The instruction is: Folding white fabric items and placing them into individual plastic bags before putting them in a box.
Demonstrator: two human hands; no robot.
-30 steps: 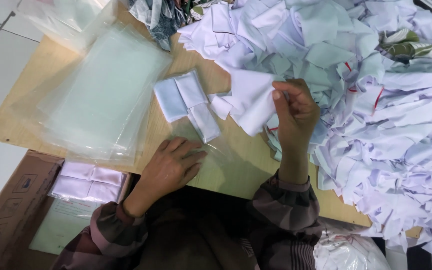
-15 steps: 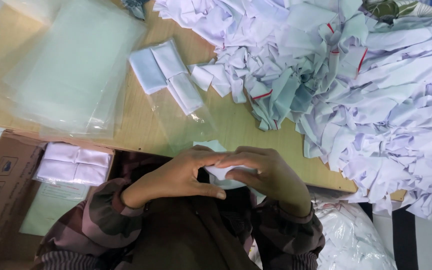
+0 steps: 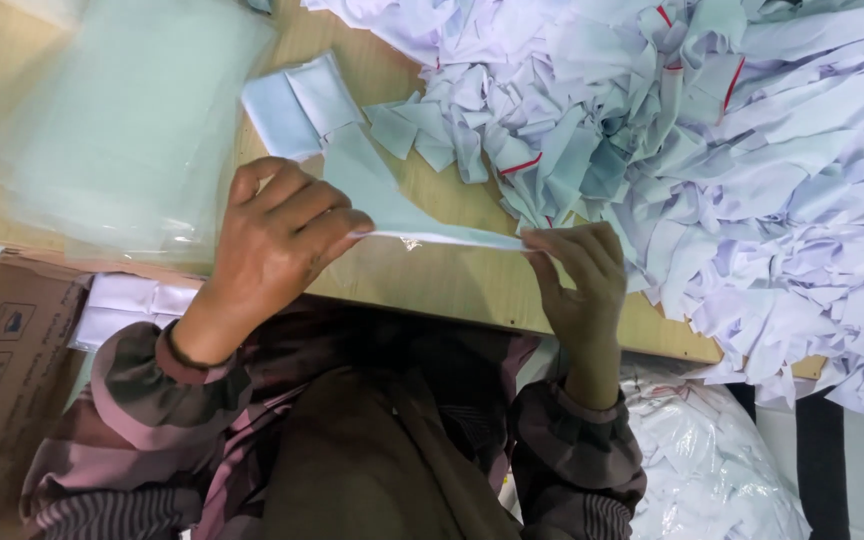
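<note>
Whites, pale blues, tan wood

Heaped white and pale-blue cloth scraps (image 3: 712, 150), red-edged; tan wooden tabletop (image 3: 452, 285); brown cardboard box (image 3: 2, 370); pink-and-grey striped sleeves (image 3: 122, 420).

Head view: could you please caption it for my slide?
Left hand and right hand stretch a folded white cloth piece above a wooden table.

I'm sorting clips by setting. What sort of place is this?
Probably a small garment packing workstation. A big heap of white fabric pieces covers the wooden table, clear plastic bags are stacked beside it, and a cardboard box holds folded bundles. Both hands stretch one folded piece.
</note>
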